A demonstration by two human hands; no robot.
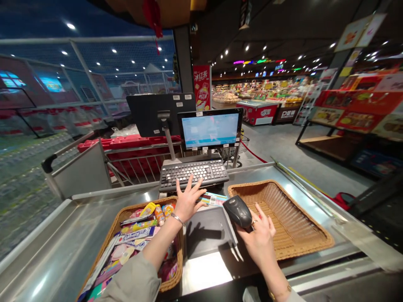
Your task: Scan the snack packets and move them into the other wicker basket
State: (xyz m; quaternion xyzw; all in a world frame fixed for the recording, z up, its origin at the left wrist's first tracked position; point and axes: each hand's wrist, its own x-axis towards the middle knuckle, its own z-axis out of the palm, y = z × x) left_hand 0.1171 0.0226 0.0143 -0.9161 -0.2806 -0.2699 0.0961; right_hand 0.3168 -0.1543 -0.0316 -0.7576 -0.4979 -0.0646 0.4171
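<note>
Metal surface (pixel 50 247) broad across the lower view, clock hours read from its middle; at 3 o'clock on it, a wicker basket (pixel 285 216), its woven floor and walls showing; at 9 o'clock, a second basket (pixel 179 266) of the same wicker, heaped with colourful wrapped snacks (pixel 140 228); at 11 o'clock, farther back, a dark display (pixel 147 115) with its rear to the wearer, on a post; at 12 o'clock, a lit screen (pixel 210 129) facing the wearer; in front of the two, towards 11 to 12 o'clock, a black keyboard (pixel 204 172); at the middle itself, a dark grey panel (pixel 204 226) with hand-shaped shadow across it; between 10 and 11 o'clock, the left hand (pixel 188 200), three fingers spread wide by the keyboard's near edge, forefinger and thumb closed on a packet; at 2 to 3 o'clock, the right hand (pixel 260 230), partly curled round a black scanner (pixel 237 211), other fingers loosely extended before the basket at 3 o'clock; last, at 12 o'clock, the slim packet (pixel 217 200), striped and barcoded, reaching from the left hand towards the scanner's head.
</note>
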